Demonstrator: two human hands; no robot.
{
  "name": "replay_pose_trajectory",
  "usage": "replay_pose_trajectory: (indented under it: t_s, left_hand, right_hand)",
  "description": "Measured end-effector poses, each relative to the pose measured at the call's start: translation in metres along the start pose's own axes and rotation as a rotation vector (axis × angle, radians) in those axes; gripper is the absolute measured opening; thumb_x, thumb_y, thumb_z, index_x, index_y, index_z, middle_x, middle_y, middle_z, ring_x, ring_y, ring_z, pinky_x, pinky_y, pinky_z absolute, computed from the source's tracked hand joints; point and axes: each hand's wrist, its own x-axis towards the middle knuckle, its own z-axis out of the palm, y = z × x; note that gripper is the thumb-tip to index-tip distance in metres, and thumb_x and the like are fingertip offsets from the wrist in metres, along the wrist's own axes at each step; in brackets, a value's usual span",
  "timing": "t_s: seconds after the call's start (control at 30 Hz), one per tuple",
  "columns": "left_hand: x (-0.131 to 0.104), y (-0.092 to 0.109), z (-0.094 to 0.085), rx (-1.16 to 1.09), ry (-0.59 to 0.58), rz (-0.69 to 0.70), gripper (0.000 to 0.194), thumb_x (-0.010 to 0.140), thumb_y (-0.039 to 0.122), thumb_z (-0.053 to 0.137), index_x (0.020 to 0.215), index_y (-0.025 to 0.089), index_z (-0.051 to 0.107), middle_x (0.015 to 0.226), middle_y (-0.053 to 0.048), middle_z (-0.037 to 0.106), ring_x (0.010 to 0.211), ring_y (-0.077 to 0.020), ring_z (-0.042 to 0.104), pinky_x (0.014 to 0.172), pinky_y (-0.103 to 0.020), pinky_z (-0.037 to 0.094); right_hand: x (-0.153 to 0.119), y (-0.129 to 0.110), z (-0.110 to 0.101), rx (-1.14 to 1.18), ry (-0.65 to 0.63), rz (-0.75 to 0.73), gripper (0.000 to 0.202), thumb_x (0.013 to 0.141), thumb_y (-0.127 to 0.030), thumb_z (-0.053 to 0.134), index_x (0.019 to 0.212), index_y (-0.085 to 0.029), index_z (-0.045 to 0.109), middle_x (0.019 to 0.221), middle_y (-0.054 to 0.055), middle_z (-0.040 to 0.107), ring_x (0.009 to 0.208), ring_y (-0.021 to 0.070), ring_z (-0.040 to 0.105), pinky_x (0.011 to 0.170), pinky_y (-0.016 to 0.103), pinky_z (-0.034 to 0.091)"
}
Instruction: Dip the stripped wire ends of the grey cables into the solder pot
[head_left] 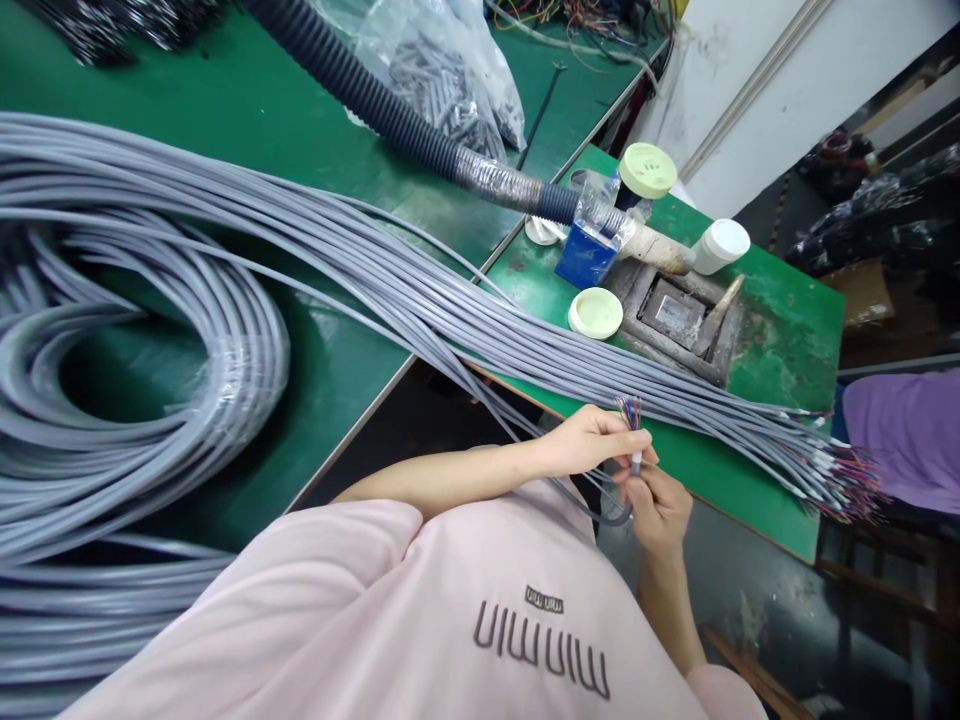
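Observation:
Both hands are closed around the end of one grey multi-core cable (616,517) in front of my chest. My left hand (592,440) pinches near the fanned-out thin coloured wires (630,408) at its tip. Just below, my right hand (657,505) grips the grey jacket. A white band (637,458) shows on the cable between the two hands. Behind them a thick bundle of grey cables (525,350) runs across the tables, its stripped ends (840,480) with coloured wires lying at the right edge.
A solder pot (675,312) sits on the green table beneath a black extraction hose (375,105). Around it are a pale lid (595,313), a white jar (721,246) and a blue box (586,252). Coiled cable (247,370) lies left. A person in purple (907,435) is at right.

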Motion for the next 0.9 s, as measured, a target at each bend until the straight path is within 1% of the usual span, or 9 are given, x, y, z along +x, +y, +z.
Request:
replay_pose_trajectory:
  t_s: [0.27, 0.33, 0.4, 0.5, 0.57, 0.67, 0.73, 0.77, 0.9]
  left_hand:
    - [0.002, -0.002, 0.004, -0.078, 0.013, -0.045, 0.058, 0.071, 0.065, 0.068, 0.073, 0.007, 0.07, 0.059, -0.004, 0.061, 0.049, -0.0083, 0.053, 0.054, -0.023, 0.044]
    - [0.003, -0.006, 0.004, -0.068, 0.011, -0.081, 0.066, 0.075, 0.071, 0.06, 0.072, 0.006, 0.069, 0.063, -0.006, 0.062, 0.053, -0.009, 0.055, 0.057, -0.023, 0.045]
    - [0.002, -0.008, 0.004, 0.024, -0.036, -0.097, 0.068, 0.078, 0.072, 0.054, 0.081, 0.006, 0.07, 0.076, -0.009, 0.066, 0.063, -0.0109, 0.059, 0.063, -0.024, 0.047]
    - [-0.003, -0.007, 0.001, 0.338, -0.173, -0.016, 0.059, 0.081, 0.061, 0.06, 0.113, 0.011, 0.066, 0.103, -0.011, 0.067, 0.081, -0.0135, 0.061, 0.071, -0.025, 0.048]
    - [-0.007, -0.003, -0.002, 0.631, -0.229, 0.103, 0.051, 0.085, 0.049, 0.062, 0.121, 0.013, 0.062, 0.108, -0.011, 0.066, 0.088, -0.015, 0.061, 0.078, -0.027, 0.048]
    - [-0.01, 0.001, -0.008, 1.099, -0.236, 0.293, 0.037, 0.091, 0.04, 0.056, 0.117, 0.014, 0.064, 0.108, -0.01, 0.067, 0.097, -0.0185, 0.059, 0.088, -0.031, 0.044]
    - [-0.008, 0.002, -0.013, 1.35, -0.163, 0.377, 0.034, 0.094, 0.038, 0.05, 0.116, 0.016, 0.064, 0.11, -0.01, 0.067, 0.098, -0.02, 0.057, 0.086, -0.034, 0.042]
    - [-0.007, 0.002, -0.016, 1.448, -0.116, 0.398, 0.034, 0.096, 0.037, 0.047, 0.116, 0.016, 0.064, 0.109, -0.009, 0.066, 0.097, -0.0203, 0.056, 0.084, -0.034, 0.041]
    - [-0.004, 0.003, -0.023, 1.703, 0.003, 0.408, 0.035, 0.099, 0.035, 0.039, 0.11, 0.017, 0.066, 0.1, -0.008, 0.064, 0.092, -0.0205, 0.052, 0.079, -0.034, 0.038]
  right_hand:
    - [-0.003, 0.005, 0.001, -0.011, 0.012, 0.006, 0.017, 0.087, -0.021, 0.056, 0.077, -0.021, 0.07, 0.059, -0.001, 0.063, 0.051, 0.0149, 0.057, 0.054, 0.028, 0.046]
    - [-0.01, 0.006, -0.004, -0.031, 0.014, 0.015, 0.017, 0.086, -0.022, 0.058, 0.077, -0.021, 0.071, 0.06, 0.0, 0.063, 0.052, 0.0152, 0.058, 0.055, 0.028, 0.047]
    - [-0.026, 0.01, -0.017, -0.063, 0.042, 0.074, 0.016, 0.086, -0.023, 0.058, 0.077, -0.021, 0.071, 0.061, 0.0, 0.064, 0.054, 0.0158, 0.059, 0.056, 0.028, 0.047]
    - [-0.069, 0.024, -0.049, -0.199, 0.139, 0.279, 0.02, 0.089, -0.029, 0.056, 0.079, -0.022, 0.072, 0.067, 0.001, 0.068, 0.062, 0.0191, 0.065, 0.06, 0.028, 0.05]
    - [-0.105, 0.038, -0.071, -0.352, 0.112, 0.478, 0.026, 0.091, -0.037, 0.053, 0.083, -0.023, 0.073, 0.069, 0.003, 0.071, 0.064, 0.0211, 0.067, 0.059, 0.029, 0.05]
    - [-0.148, 0.054, -0.09, -0.61, -0.185, 0.788, 0.036, 0.088, -0.049, 0.051, 0.073, -0.022, 0.071, 0.063, 0.005, 0.07, 0.06, 0.0239, 0.067, 0.054, 0.029, 0.045]
    - [-0.157, 0.057, -0.086, -0.628, -0.351, 0.873, 0.039, 0.089, -0.052, 0.048, 0.077, -0.022, 0.071, 0.071, 0.007, 0.072, 0.067, 0.0251, 0.069, 0.059, 0.03, 0.047]
    - [-0.155, 0.056, -0.079, -0.576, -0.392, 0.871, 0.039, 0.09, -0.052, 0.046, 0.084, -0.022, 0.072, 0.079, 0.008, 0.074, 0.074, 0.0255, 0.07, 0.065, 0.031, 0.048]
    - [-0.111, 0.043, -0.038, -0.291, -0.407, 0.714, 0.04, 0.093, -0.049, 0.044, 0.106, -0.02, 0.069, 0.108, 0.01, 0.072, 0.098, 0.0258, 0.068, 0.086, 0.035, 0.049]
